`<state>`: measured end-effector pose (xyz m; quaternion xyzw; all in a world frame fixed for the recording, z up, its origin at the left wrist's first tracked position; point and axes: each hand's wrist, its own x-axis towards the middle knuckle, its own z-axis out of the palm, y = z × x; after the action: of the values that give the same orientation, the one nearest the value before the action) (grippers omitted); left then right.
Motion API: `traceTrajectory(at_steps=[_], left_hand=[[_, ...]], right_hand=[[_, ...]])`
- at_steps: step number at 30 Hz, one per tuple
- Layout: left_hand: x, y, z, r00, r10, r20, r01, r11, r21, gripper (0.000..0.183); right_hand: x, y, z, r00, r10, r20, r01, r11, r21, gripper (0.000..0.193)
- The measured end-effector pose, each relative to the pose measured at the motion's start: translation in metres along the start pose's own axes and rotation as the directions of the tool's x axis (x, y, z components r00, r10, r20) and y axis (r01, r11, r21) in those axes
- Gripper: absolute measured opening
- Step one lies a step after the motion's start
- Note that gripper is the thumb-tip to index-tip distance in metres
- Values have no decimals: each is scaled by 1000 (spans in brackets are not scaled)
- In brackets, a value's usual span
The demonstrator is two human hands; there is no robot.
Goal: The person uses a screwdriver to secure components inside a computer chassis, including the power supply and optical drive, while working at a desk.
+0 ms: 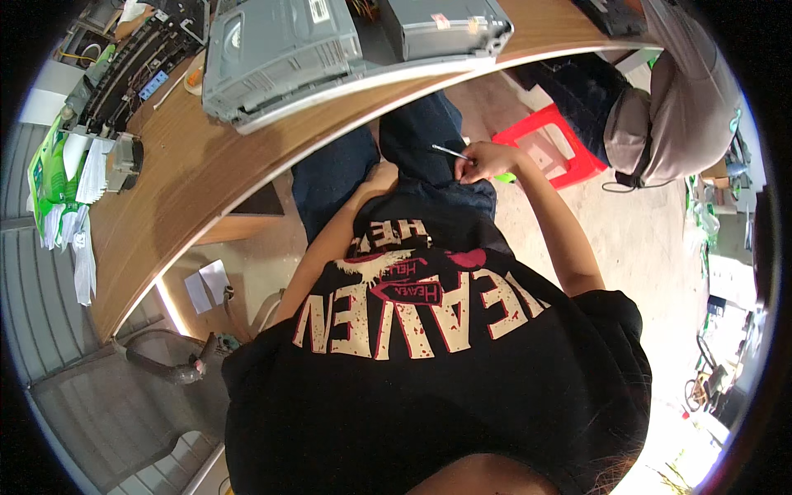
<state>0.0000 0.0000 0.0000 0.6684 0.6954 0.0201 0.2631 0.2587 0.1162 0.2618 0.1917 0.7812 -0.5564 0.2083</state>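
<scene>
My right hand [487,161] is closed around a screwdriver [450,152] above my right thigh. Its thin metal shaft points left, and a bit of bright green handle shows below the fingers. My left hand [381,177] rests on my lap between the legs, close to the shirt hem; its fingers are too hidden to read. On the table in front of me, beyond both hands, lies an open grey metal computer case [280,58] with a boxy metal unit [445,29] at its right.
The wooden table [177,194] curves around my front and left, with a dark machine part [136,70] and green packaging [58,177] at far left. A red plastic stool [569,153] stands to the right, next to another person in grey-beige clothing [689,99].
</scene>
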Motion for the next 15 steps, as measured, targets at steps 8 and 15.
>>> traceTrajectory(at_steps=[8, 15], left_hand=[[-6, 46, -18, 994, 106, -40, -107, 994, -29, 26], [-39, 48, -37, 972, 166, -166, -164, 986, 27, 26]], right_hand=[[-49, 2, 59, 875, -61, -481, 38, 998, -56, 14], [-40, -6, 18, 985, -69, -160, 52, 993, -109, 13]])
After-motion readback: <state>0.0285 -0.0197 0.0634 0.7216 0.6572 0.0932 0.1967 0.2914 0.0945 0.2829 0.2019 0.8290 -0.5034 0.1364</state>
